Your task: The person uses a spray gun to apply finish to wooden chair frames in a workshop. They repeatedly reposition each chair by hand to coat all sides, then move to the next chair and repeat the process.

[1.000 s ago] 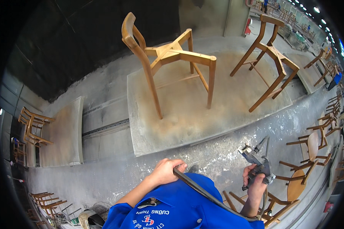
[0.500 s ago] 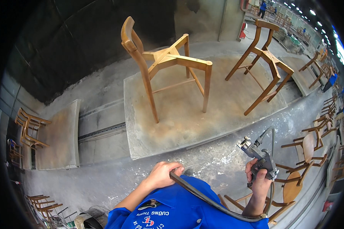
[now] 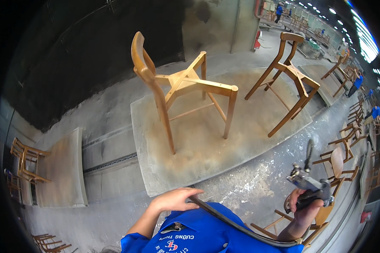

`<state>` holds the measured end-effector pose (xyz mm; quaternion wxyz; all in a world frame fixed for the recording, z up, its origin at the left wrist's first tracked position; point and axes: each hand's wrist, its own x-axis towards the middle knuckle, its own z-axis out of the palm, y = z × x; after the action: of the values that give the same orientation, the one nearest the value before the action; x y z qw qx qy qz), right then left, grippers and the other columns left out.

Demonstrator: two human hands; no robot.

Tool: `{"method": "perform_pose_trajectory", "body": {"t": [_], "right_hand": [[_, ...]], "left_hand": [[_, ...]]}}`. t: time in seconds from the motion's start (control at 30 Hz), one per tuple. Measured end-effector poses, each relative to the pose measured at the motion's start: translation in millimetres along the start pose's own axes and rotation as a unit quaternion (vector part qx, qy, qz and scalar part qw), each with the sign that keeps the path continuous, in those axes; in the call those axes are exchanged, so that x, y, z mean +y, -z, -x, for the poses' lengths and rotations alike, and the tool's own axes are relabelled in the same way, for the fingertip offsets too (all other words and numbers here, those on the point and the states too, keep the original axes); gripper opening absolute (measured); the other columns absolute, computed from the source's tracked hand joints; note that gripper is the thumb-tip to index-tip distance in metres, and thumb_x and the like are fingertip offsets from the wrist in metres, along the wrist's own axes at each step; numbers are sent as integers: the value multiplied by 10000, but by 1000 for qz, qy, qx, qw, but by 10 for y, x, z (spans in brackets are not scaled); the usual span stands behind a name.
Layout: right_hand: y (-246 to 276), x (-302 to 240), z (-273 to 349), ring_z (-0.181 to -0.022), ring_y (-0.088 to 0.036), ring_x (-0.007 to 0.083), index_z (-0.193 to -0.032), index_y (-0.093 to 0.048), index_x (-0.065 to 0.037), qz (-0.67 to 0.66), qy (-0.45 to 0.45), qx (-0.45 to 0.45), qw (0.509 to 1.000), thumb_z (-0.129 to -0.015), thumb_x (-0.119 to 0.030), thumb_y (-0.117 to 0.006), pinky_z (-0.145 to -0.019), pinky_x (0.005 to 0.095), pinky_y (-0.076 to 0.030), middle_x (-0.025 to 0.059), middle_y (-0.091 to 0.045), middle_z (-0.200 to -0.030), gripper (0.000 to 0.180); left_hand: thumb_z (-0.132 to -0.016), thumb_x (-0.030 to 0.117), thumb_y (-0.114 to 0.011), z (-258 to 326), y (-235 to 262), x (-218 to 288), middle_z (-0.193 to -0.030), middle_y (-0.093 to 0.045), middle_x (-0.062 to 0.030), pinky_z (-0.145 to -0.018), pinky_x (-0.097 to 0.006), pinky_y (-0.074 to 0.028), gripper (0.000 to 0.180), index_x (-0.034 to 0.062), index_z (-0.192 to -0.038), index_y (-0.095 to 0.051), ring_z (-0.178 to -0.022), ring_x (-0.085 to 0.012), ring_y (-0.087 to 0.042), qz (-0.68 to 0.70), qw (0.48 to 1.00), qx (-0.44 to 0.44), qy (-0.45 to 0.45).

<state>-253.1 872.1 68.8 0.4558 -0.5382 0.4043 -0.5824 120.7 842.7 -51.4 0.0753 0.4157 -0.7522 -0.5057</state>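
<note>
Standing on a broad board (image 3: 202, 158) is a wooden chair (image 3: 190, 85). Across a blue shirt (image 3: 207, 236) runs a dark hose (image 3: 235, 224), clasped by the left hand (image 3: 177, 199). A spray gun (image 3: 311, 187) sits gripped in the right hand (image 3: 304, 212), farther from the left hand than before.

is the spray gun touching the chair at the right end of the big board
Apart: the head view shows floor between the spray gun and that chair, even at its closest leg.
</note>
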Motion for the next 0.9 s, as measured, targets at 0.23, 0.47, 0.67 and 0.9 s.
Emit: {"method": "perform_pose_trajectory", "body": {"t": [0.23,0.47,0.67,0.9], "right_hand": [[-619,-40,-688,-499,-459,82,-1049,-596,11,107,44,106,988,-763,-821,-551,-436,222,-335,86,-602,-715,881],[-1072,28,-1397,-546,-509,68,-905,-603,13,157,14,-1,987,-857,-644,-648,-513,238,-415,16,-630,-694,660],[-1153,133,-1521,-542,-483,60,-967,-611,6,187,-81,13,979,-862,-648,-641,-492,240,-380,28,-624,-736,663],[-1123,456,-722,-532,-466,32,-1110,-602,33,174,-158,126,964,-906,-599,-616,-468,199,-356,31,-628,-763,664]], "left_hand": [[-967,247,-624,315,1363,-528,-1003,-710,-133,-823,-336,-540,338,16,-1213,-615,-903,-203,-675,258,878,387,-115],[-1040,332,-464,792,2344,-878,-828,-579,-84,-711,-339,-470,318,35,-1059,-578,-789,-205,-563,364,725,536,-231],[-1047,433,-428,364,3128,-1136,-1213,-587,-180,-963,-389,-474,561,-15,-1383,-452,-1131,-311,-578,490,687,516,-147],[-1007,520,-453,-997,4001,-947,-1476,-364,-321,-1073,-456,-434,846,-102,-1497,-154,-1329,-378,-465,656,679,254,-210]]}}
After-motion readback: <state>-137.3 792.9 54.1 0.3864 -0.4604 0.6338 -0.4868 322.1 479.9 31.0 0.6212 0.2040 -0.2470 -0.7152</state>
